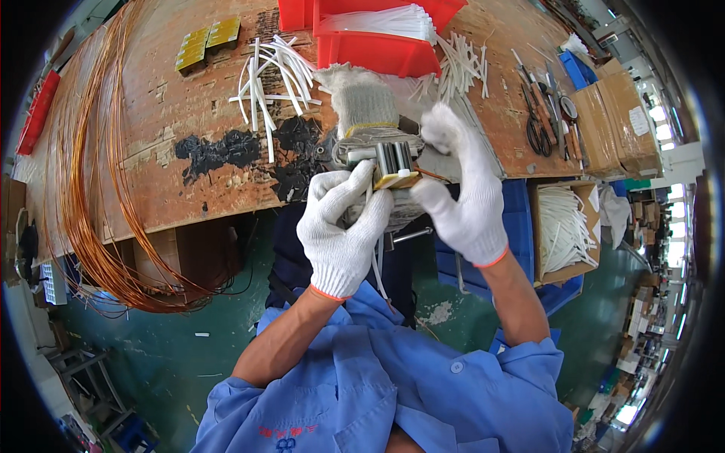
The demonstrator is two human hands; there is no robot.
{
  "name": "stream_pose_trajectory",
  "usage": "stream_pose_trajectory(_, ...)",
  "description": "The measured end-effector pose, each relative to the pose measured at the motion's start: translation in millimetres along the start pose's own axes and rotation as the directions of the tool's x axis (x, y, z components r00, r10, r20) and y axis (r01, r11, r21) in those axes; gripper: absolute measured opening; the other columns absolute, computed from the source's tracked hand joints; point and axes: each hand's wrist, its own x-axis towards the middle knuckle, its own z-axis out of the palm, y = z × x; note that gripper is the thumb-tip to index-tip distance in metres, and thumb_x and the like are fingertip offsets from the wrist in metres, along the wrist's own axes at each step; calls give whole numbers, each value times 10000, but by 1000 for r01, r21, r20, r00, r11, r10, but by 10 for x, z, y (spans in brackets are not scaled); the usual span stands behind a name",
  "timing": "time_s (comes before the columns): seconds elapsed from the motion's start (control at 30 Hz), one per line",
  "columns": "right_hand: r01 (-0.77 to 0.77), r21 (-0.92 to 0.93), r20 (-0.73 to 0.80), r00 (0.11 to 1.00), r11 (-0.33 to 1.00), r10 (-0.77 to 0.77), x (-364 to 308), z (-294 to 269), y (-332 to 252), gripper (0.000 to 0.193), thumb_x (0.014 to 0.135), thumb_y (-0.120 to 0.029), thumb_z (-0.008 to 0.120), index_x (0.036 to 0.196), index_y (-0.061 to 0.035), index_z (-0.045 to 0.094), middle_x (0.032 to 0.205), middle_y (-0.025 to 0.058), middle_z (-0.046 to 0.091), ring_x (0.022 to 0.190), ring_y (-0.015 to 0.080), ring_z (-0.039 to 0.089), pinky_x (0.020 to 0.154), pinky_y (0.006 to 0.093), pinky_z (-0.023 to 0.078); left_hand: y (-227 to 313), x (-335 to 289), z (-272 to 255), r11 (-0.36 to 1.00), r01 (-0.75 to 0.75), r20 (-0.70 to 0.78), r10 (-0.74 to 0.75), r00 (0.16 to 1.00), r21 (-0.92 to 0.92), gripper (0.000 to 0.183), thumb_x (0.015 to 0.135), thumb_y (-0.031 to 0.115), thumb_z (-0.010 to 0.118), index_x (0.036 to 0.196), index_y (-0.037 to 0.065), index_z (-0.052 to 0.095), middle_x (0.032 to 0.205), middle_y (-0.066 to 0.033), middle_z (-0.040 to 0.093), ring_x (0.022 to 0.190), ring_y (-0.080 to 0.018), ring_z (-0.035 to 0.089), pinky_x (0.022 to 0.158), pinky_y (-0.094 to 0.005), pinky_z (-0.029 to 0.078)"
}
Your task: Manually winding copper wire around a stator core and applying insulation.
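Note:
My left hand [343, 230], in a white knit glove, pinches a small coil part [394, 160] with dark grey upright sides and a yellow end plate. It is held over a cloth-wrapped vise [377, 136] at the table's near edge. A thin white sleeve [379, 275] hangs below the left fingers. My right hand [468, 189], gloved too, is just right of the part with thumb and fingers spread. A short copper wire [434, 176] stretches from the part toward the right thumb; whether they touch, I cannot tell.
Loose white tubes [276, 75] lie beyond my left hand, near red bins [370, 53]. Copper wire coils [98, 226] drape over the left table edge. Yellow parts [208, 44] sit at the back. Scissors [538, 132] and tools lie right, beside cardboard boxes [615, 121].

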Motion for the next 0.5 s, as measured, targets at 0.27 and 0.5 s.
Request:
stream_pose_trajectory(0.27, 205, -616, 405, 910, 761, 83, -339, -415, -381, 175, 980, -160, 748, 1129, -73, 722, 803, 68, 606, 706, 280, 698, 601, 398, 563, -12, 0, 63, 998, -20, -17, 19, 1000, -64, 448, 891, -22, 882, 1332, 23, 821, 1137, -54, 699, 947, -98, 643, 858, -242, 540)
stream_pose_trajectory(0.5, 692, -448, 811, 581, 566, -67, 558, 32, -1110, 155, 803, -219, 719, 848, -71, 708, 700, 55, 630, 601, 205, 682, 503, 376, 495, -133, 18, 87, 991, -93, -48, 89, 995, -95, 455, 882, -29, 898, 1326, 43, 826, 1113, -33, 673, 904, -99, 617, 809, -246, 527)
